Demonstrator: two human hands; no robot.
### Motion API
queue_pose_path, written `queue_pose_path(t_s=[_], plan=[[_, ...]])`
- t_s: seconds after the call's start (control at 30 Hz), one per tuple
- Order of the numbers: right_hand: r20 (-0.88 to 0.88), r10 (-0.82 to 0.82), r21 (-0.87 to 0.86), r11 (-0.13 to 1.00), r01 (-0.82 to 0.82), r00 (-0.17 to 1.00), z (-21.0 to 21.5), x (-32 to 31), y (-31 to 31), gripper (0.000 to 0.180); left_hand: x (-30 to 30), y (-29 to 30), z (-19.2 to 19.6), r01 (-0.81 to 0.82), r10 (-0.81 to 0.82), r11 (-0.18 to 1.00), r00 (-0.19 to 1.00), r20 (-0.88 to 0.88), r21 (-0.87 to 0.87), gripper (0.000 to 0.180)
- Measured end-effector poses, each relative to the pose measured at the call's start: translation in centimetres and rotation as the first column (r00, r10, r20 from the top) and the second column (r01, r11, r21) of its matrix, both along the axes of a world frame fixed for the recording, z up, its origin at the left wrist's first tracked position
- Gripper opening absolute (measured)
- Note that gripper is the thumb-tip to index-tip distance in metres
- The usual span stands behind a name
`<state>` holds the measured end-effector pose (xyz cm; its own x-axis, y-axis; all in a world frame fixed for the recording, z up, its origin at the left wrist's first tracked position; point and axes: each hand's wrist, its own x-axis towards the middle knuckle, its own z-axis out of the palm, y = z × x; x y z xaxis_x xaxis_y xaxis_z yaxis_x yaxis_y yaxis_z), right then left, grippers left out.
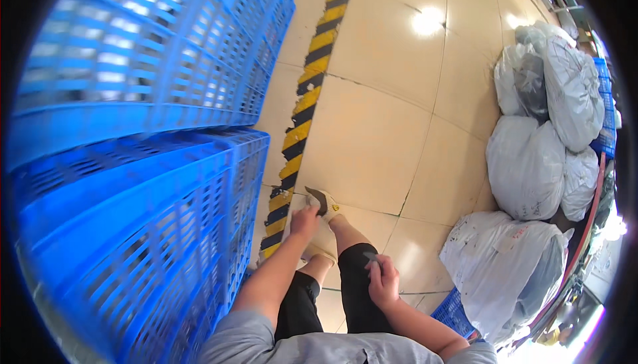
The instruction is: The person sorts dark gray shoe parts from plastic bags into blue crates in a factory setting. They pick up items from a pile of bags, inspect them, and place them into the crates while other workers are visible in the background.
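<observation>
My left hand (305,222) is closed and reaches down ahead of me, above my feet. From its fingers sticks out a dark grey, flat, pointed piece (318,199); its exact kind cannot be made out. In front of my right thigh, my right hand (384,283) is closed too, its fingers curled in a pinch. A small grey piece (370,256) pokes out past its fingertips, most of it hidden by the hand. The two hands are apart from each other.
Stacked blue plastic crates (153,231) with slotted walls rise close on my left. Yellow-and-black striped tape (307,108) runs along the tiled floor (372,145) beside them. On the right, several stuffed white plastic bags (525,165) are piled, with another blue crate (454,312) below.
</observation>
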<state>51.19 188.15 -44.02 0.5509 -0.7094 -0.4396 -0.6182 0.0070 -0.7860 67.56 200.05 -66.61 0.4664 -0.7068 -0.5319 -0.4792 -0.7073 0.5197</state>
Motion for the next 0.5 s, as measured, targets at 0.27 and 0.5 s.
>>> queue_pose_path(t_s=[0.27,0.5], plan=[[0.088,-0.427,0.296,0.874,0.386,0.900,9.0,5.8,1.9,0.016,0.3,-1.3,33.2,0.014,0.057,0.959,0.969,0.239,-0.283,0.031],[0.367,-0.404,0.491,0.849,0.195,0.838,27.0,14.7,-0.3,0.027,2.2,-1.9,52.5,-0.031,0.255,0.864,0.887,0.384,-0.503,0.045]])
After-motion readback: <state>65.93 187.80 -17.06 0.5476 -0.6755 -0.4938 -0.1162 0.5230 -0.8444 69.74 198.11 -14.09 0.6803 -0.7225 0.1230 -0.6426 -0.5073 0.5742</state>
